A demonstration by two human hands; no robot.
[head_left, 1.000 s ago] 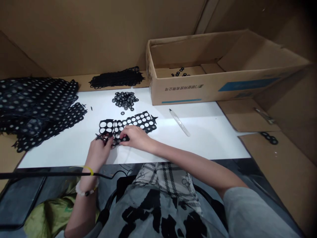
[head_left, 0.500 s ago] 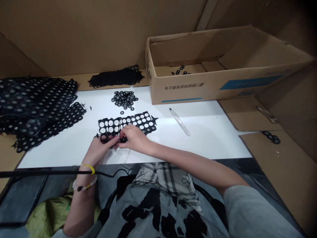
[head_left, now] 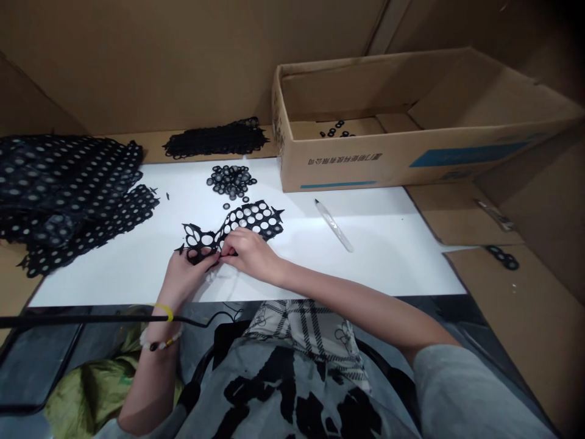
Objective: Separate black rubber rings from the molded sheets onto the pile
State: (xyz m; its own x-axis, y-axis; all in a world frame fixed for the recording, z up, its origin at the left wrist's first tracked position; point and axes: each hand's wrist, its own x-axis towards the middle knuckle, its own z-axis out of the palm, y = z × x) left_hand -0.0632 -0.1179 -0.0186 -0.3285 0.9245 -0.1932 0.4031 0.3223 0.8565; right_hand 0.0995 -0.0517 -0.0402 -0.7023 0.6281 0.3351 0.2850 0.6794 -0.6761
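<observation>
A black rubber sheet (head_left: 254, 214) punched with rows of round holes lies bent on the white tabletop, its middle pinched up. At its lower left part my left hand (head_left: 186, 272) is closed on the near edge, thumb toward the right. My right hand (head_left: 250, 254) pinches the same sheet close beside the left fingertips. Whatever small piece lies between the fingertips is hidden. Just beyond the sheet sits a pile of small black rings (head_left: 232, 179).
Stacked dotted black sheets (head_left: 68, 189) cover the left side. A bundle of black strips (head_left: 214, 141) lies at the back. A cardboard box (head_left: 347, 160) holding several rings (head_left: 339, 124) stands back right. A white pen (head_left: 334, 225) and black rings (head_left: 501, 257) lie right.
The sheet has gone from nearly flat to bent and bunched at its middle, its right part shifting slightly left and up. Both hands stay close together at its near edge.
</observation>
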